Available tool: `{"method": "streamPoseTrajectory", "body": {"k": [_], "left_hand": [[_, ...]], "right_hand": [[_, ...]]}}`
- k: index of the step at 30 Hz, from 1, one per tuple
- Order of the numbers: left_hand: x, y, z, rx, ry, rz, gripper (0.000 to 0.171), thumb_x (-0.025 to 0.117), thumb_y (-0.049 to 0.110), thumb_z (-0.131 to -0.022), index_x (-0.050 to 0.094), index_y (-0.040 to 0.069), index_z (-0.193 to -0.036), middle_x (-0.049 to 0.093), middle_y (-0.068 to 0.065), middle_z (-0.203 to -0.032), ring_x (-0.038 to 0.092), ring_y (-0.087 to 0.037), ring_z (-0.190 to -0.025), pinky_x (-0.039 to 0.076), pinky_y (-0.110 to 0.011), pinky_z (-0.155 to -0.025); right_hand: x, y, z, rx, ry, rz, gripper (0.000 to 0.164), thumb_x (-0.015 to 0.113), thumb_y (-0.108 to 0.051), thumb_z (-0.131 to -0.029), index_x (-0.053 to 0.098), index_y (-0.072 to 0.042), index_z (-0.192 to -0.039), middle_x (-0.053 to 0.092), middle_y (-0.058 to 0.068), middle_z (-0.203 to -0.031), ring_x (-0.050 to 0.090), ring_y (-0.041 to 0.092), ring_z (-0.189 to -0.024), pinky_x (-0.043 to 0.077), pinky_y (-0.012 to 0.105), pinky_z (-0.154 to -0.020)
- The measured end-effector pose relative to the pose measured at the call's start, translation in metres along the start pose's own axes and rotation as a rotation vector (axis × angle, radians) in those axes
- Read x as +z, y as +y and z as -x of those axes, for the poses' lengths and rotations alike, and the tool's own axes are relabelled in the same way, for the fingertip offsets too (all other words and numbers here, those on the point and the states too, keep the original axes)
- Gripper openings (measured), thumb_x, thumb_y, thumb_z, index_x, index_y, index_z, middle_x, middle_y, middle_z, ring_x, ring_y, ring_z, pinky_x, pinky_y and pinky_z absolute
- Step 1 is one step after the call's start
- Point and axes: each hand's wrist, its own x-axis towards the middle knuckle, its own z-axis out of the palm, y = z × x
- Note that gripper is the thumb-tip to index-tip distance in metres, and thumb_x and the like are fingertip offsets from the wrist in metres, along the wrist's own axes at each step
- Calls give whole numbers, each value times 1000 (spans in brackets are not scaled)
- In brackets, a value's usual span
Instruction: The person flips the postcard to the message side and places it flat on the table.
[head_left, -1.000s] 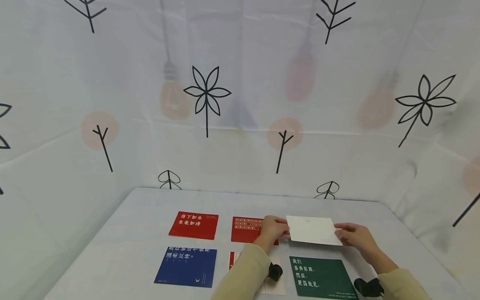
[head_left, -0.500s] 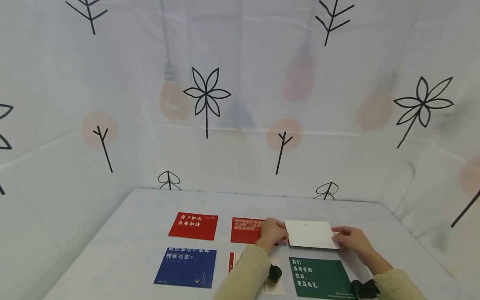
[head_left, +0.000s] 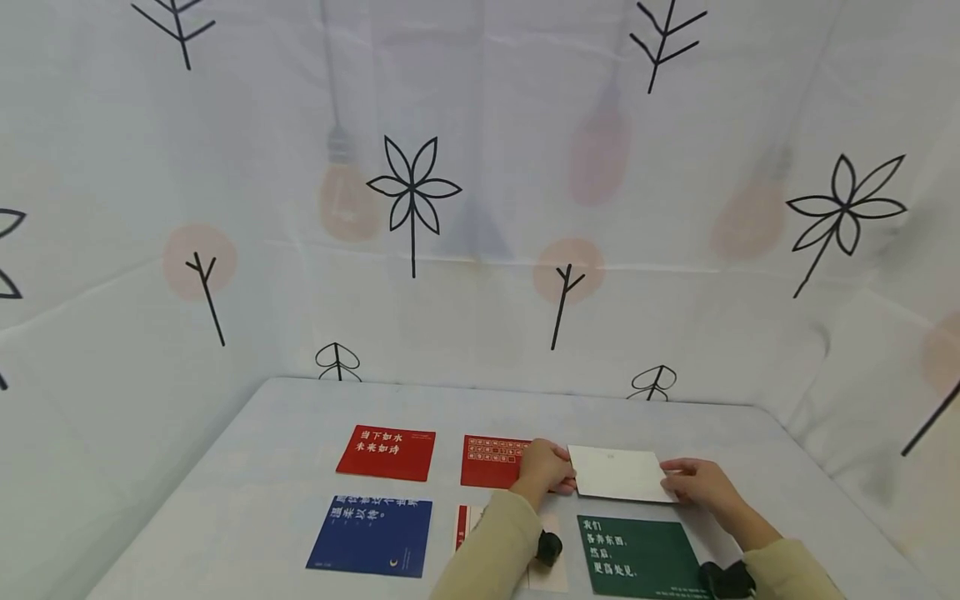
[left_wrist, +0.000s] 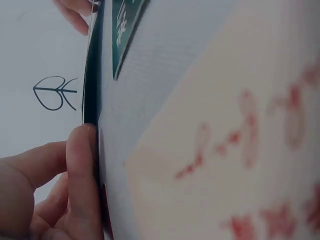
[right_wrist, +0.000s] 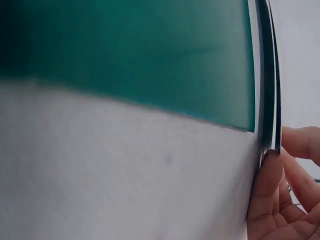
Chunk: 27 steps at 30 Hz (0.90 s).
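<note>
A postcard [head_left: 617, 473], white face up with a small faint mark, is held low over the back right of the table. My left hand [head_left: 546, 467] pinches its left edge, and in the left wrist view the thumb [left_wrist: 81, 150] lies along that edge. At the opposite edge my right hand [head_left: 701, 483] grips it between thumb and fingers. Seen from the right wrist, its dark underside [right_wrist: 269, 75] is edge-on, close above the table. A green card [head_left: 637, 554] with white writing lies just in front. Behind my left hand a red card [head_left: 491, 471] with small boxes is partly covered.
To the left lie another red card [head_left: 386, 454] and a blue card [head_left: 369, 537]. A cream card [head_left: 553, 575] with red writing is partly hidden by my left sleeve. A patterned white cloth [head_left: 465, 317] hangs behind the table [head_left: 187, 517].
Both hands have brought the postcard slightly down and toward me, a little to the left, closer to the table. Their hold on its edges stays the same. The other cards lie still.
</note>
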Motion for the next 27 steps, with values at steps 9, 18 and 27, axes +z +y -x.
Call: {"method": "streamPoseTrajectory", "body": {"k": [9, 18, 27], "left_hand": [[0, 0, 1, -10, -20, 31, 15, 72, -3, -76, 62, 6, -81, 59, -9, -60, 59, -15, -46, 52, -24, -47], [1, -1, 0, 3, -25, 12, 15, 73, -2, -76, 61, 6, -82, 59, -8, -61, 60, -15, -47, 52, -24, -48], [-1, -4, -4, -11, -32, 21, 16, 74, 1, -76, 61, 7, -83, 59, -9, -62, 60, -15, -46, 52, -24, -48]], "right_hand": [[0, 0, 1, -6, -16, 40, 44, 65, -15, -83, 54, 12, -115, 57, 8, -84, 50, 20, -73, 45, 29, -60], [0, 2, 3, -26, -13, 26, 43, 67, -11, -82, 54, 12, -114, 59, 11, -87, 52, 19, -71, 47, 30, -61], [3, -1, 4, -25, -14, 33, 43, 67, -9, -81, 52, 13, -115, 56, 12, -85, 52, 19, -70, 46, 30, -60]]}}
